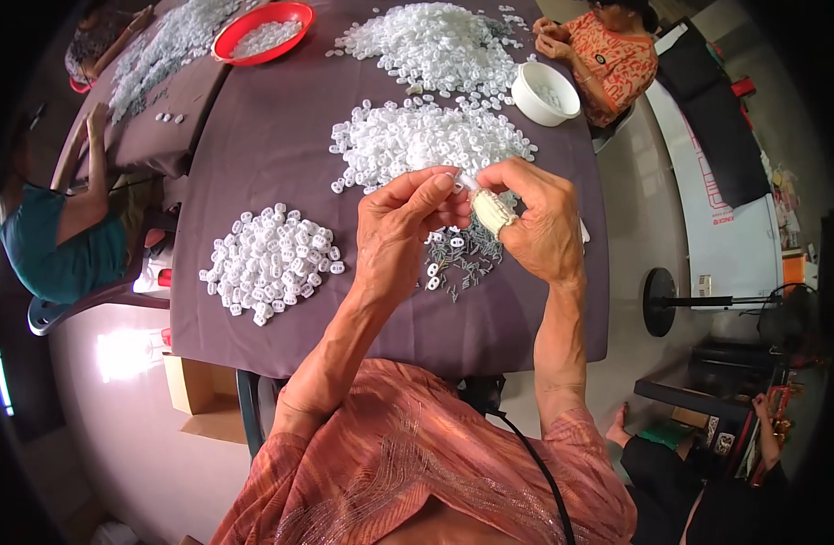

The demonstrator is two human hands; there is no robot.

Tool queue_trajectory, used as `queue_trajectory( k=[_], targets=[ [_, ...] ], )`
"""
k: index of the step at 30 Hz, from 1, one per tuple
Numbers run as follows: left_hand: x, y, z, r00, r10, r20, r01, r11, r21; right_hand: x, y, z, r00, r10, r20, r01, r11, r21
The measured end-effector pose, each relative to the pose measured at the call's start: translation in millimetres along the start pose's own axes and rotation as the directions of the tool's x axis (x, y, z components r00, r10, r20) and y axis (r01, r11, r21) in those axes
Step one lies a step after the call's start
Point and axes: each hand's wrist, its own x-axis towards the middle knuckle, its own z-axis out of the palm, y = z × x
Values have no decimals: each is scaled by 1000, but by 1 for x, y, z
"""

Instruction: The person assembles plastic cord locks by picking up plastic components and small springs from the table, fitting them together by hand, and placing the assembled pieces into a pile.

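Note:
My left hand (401,222) is pinched shut on a small white plastic piece (457,182), partly hidden by the fingertips. My right hand (540,218) grips a stubby cream-coloured ribbed handle (492,211), whose pale narrow end meets the white piece. Both hands are close together above the table. Below them lies a scatter of small grey pins (469,259), with a few white pieces among them. To the left is a heap of white oval pieces with dark slots (272,259). Just beyond my hands spreads a larger heap of similar white pieces (426,141).
A brown cloth covers the table (253,145). Farther off are another white heap (435,45), a white bowl (544,95) and a red basin (263,34). People sit at the far right and along the left. A black cable (535,454) hangs beside my body.

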Motion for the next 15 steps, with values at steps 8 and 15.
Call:
queue_trajectory(
  k=[8, 15],
  targets=[
    [-1, 1, 8, 998, 68, 18, -68, 998, 15, -3, 17, 1, 958, 285, 18, -238, 763, 601],
    [-5, 5, 13, 989, 141, 43, -146, 977, 156, 8, 24, -8, 935, 292, 201, -341, 586, 735]
  ],
)
